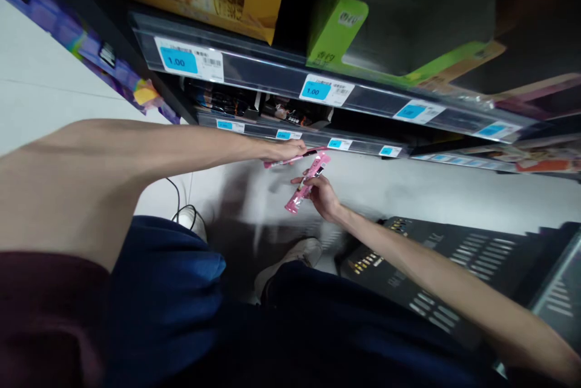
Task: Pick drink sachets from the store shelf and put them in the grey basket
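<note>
Right fingers (314,181) around pink packet (298,196), left fingers (297,146) (partly hidden) around second packet (275,163)

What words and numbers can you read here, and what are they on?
"1.00": the leftmost price tag on the upper shelf
"1.00": the price tag to its right
Too small or blurred: these tags' fine print, the other price tags, and lettering on the green box, pink packets and black basket.

Single head-worn view, looking forward and down, hands (324,195) at mid-distance
</note>
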The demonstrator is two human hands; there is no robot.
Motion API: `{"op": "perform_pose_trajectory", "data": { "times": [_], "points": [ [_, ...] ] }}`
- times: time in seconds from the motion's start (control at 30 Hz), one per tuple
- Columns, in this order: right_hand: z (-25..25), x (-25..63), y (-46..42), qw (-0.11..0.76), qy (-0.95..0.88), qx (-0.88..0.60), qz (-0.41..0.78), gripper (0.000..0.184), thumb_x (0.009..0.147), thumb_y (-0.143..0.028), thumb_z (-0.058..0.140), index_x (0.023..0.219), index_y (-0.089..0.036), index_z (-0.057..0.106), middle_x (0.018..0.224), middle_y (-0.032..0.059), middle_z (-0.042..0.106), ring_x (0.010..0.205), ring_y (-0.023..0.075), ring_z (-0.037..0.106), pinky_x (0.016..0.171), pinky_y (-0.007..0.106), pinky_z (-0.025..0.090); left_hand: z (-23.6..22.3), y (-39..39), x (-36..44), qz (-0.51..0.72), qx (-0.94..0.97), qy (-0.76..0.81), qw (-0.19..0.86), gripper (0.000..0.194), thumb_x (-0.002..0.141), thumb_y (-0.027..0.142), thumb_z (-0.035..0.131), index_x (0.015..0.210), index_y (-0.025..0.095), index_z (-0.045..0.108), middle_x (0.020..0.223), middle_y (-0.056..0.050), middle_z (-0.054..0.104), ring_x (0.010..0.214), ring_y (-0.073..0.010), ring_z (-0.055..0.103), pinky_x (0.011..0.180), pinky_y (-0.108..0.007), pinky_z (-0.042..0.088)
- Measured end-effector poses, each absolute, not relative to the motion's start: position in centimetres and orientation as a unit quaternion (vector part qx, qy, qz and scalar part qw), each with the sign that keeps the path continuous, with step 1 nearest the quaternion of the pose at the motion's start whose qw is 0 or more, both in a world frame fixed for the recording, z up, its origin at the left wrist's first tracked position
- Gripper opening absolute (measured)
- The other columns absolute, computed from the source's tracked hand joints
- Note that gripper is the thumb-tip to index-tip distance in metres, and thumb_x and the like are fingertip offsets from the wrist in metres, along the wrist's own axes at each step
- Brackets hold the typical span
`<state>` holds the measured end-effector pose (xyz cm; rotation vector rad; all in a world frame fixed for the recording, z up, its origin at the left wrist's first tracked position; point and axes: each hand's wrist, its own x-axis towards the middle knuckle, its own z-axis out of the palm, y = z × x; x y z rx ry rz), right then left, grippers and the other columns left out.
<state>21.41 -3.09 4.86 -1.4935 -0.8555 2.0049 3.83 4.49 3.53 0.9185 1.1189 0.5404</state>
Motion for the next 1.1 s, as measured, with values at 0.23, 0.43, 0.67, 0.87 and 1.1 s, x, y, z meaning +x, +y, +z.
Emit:
{"op": "perform_pose_trajectory", "data": {
  "times": [0.23, 0.43, 0.67, 0.87, 1.1],
  "points": [
    [5.3, 21.1, -2.5, 0.266, -0.241, -0.547, 0.756, 0.024, 0.081, -0.044, 0.057, 0.086, -0.021, 0.054, 0.053, -0.0047, 0.046, 0.054, 0.0145, 0.051, 0.055, 0.027, 0.044, 3.5, 4.0, 3.6, 0.146, 0.471, 0.448, 0.745, 0.023, 0.092, 0.035, 0.056, 0.097, 0.014, 0.063, 0.06, 0.002, 0.05, 0.053, -0.0089, 0.042, 0.057, -0.027, 0.034],
    [5.6, 21.1, -2.3, 0.253, -0.201, -0.51, 0.797, 0.043, 0.083, -0.063, 0.051, 0.084, -0.02, 0.055, 0.061, -0.0029, 0.049, 0.048, 0.0106, 0.041, 0.048, 0.025, 0.038, 3.4, 3.9, 3.7, 0.128, 0.437, 0.445, 0.771, 0.025, 0.1, 0.029, 0.041, 0.106, 0.011, 0.056, 0.069, -0.003, 0.062, 0.064, -0.0122, 0.057, 0.068, -0.03, 0.044],
    [3.8, 21.4, -2.7, 0.265, -0.241, -0.577, 0.734, 0.023, 0.072, -0.029, 0.072, 0.081, -0.02, 0.052, 0.065, -0.0037, 0.057, 0.057, 0.0112, 0.053, 0.056, 0.023, 0.043, 3.6, 3.9, 3.1, 0.133, 0.39, 0.431, 0.803, 0.02, 0.1, 0.02, 0.04, 0.112, 0.008, 0.05, 0.076, -0.004, 0.067, 0.071, -0.0099, 0.061, 0.075, -0.027, 0.043],
    [3.5, 21.5, -2.5, 0.281, -0.265, -0.604, 0.697, 0.029, 0.067, -0.024, 0.074, 0.086, -0.022, 0.052, 0.08, -0.0008, 0.068, 0.073, 0.0156, 0.065, 0.065, 0.027, 0.048, 2.8, 4.2, 3.3, 0.141, 0.378, 0.417, 0.815, 0.018, 0.098, 0.017, 0.041, 0.112, 0.009, 0.048, 0.081, -0.007, 0.068, 0.069, -0.0107, 0.064, 0.073, -0.028, 0.047],
    [3.5, 21.7, -1.9, 0.233, -0.324, -0.612, 0.683, 0.024, 0.062, -0.026, 0.076, 0.081, -0.019, 0.063, 0.073, -0.0018, 0.065, 0.065, 0.0118, 0.057, 0.062, 0.024, 0.046, 1.1, 4.3, 2.9, 0.175, 0.415, 0.383, 0.807, 0.026, 0.079, 0.032, 0.067, 0.096, 0.016, 0.055, 0.08, -0.006, 0.068, 0.062, -0.0158, 0.064, 0.055, -0.026, 0.049]
  ]
}}
